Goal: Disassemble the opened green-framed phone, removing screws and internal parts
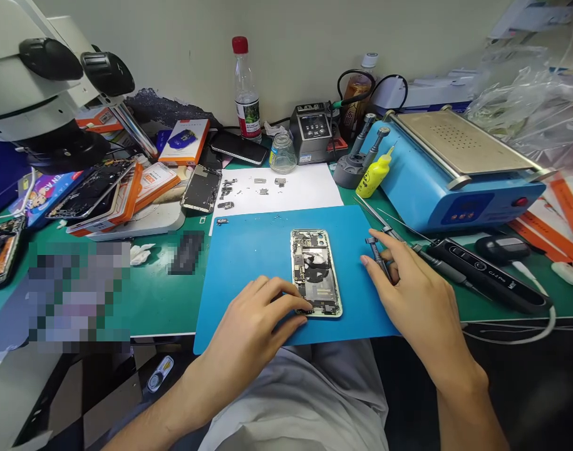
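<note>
An opened phone (317, 272) lies on a blue mat (248, 250), its circuit board and inner parts exposed. My left hand (260, 316) rests at its lower left corner, with thumb and fingertips closed on the bottom edge. To the right of the phone is my right hand (408, 282), its thumb and curled fingers around a slim dark grey screwdriver (377, 255). The index finger reaches past the screwdriver's capped end. Its tip is hidden under the hand.
Small phone parts (227, 188) lie on white paper (305, 194) behind the mat. On the right stand a yellow bottle (376, 174), a blue heating plate machine (408, 188) and a black pen-like tool (488, 275). A microscope (46, 81) overhangs stacked boxes (149, 188) at left.
</note>
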Tool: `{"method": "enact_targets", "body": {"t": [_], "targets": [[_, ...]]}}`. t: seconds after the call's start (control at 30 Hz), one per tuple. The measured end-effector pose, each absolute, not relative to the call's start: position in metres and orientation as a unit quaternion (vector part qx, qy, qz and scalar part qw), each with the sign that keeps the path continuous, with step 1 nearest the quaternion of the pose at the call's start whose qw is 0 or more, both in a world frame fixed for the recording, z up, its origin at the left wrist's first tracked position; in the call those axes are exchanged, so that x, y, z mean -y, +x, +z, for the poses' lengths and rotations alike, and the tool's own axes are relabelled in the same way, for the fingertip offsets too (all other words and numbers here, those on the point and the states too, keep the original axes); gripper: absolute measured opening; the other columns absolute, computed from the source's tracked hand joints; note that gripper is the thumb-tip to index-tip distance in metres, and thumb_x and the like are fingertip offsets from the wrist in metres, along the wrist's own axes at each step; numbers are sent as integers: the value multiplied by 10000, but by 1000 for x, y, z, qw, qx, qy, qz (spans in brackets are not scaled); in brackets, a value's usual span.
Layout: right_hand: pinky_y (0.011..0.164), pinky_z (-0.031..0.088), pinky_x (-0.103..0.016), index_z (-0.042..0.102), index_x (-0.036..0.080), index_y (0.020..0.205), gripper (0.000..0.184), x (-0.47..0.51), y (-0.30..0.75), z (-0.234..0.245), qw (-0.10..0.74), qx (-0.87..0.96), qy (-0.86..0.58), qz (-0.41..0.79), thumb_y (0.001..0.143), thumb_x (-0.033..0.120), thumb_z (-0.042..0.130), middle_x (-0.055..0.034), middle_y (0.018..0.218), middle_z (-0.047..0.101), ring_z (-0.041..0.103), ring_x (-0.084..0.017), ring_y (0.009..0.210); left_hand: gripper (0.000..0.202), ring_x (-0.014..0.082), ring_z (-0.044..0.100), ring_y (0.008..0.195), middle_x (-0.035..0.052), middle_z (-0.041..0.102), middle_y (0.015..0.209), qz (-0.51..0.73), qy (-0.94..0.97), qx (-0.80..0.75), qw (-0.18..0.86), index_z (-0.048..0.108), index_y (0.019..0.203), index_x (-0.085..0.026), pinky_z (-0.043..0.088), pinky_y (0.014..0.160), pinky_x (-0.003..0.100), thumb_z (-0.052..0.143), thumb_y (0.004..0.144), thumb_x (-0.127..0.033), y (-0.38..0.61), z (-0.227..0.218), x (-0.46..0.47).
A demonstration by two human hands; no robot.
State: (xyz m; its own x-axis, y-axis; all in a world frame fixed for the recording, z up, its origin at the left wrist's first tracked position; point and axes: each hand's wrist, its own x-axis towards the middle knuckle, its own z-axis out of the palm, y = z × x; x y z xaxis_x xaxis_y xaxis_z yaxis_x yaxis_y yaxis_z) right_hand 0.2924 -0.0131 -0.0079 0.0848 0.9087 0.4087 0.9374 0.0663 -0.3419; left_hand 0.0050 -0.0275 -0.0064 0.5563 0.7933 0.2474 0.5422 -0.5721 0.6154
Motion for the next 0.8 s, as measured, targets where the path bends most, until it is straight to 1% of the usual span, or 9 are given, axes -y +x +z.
{"method": "enact_targets", "body": {"t": [0.17,0.4,0.47,0.53,0.6,0.67,0.7,0.73,0.8], "targets": [[701,537,-363,691,250,1542,491,12,288,-11,249,686,-681,-58,1154,510,536,-118,1169,813,777,-284,927,151,219,738,1033,46,813,1193,283,851,-380,228,759,1256,-256,611,927,392,627,1183,-245,6,-8,30],[641,458,-358,681,231,1547,489,15,287,-14,237,690,-679,-83,1172,506,527,-99,1121,796,771,-279,923,151,203,727,1050,25,808,1194,304,843,-373,240,750,1269,-249,595,950,354,678,1150,-190,5,-11,31],[649,467,-372,682,212,1541,488,18,285,-12,220,693,-681,-94,1180,492,510,-114,1137,783,770,-305,992,143,200,736,1048,19,806,1196,303,841,-374,247,745,1267,-259,593,953,355,677,1154,-207,4,-10,31],[709,512,-401,677,190,1541,491,23,280,-8,209,692,-682,-109,1186,474,491,-146,1179,773,753,-340,1074,131,198,754,1068,18,799,1215,303,834,-380,262,738,1268,-272,600,955,346,657,1170,-245,3,-6,31],[844,564,-453,685,188,1524,458,29,273,-3,229,691,-675,-121,1186,435,500,-167,1232,773,729,-357,1130,153,204,768,1106,30,788,1257,300,821,-406,266,723,1298,-280,612,952,344,612,1194,-290,2,-2,31],[958,576,-477,719,212,1468,377,36,264,0,281,700,-649,-104,1179,371,535,-148,1240,796,732,-333,1120,211,233,769,1130,49,773,1298,283,814,-450,235,703,1354,-286,622,938,373,549,1214,-314,1,0,29],[969,583,-463,739,229,1429,334,40,259,1,307,704,-635,-84,1174,342,555,-125,1219,814,745,-310,1087,243,251,767,1127,57,766,1306,270,813,-473,208,695,1381,-290,624,924,396,516,1220,-316,1,0,28],[934,596,-436,755,240,1398,306,45,254,1,327,710,-621,-57,1168,326,571,-106,1183,830,763,-289,1042,271,270,763,1116,67,762,1303,256,812,-493,177,690,1403,-288,624,906,418,491,1223,-319,3,-1,26],[868,624,-416,760,251,1408,315,53,244,-1,335,707,-623,-17,1163,336,582,-91,1130,849,792,-278,979,315,301,754,1078,95,756,1270,230,812,-524,117,692,1429,-261,624,864,446,469,1221,-337,7,-4,21]]}}
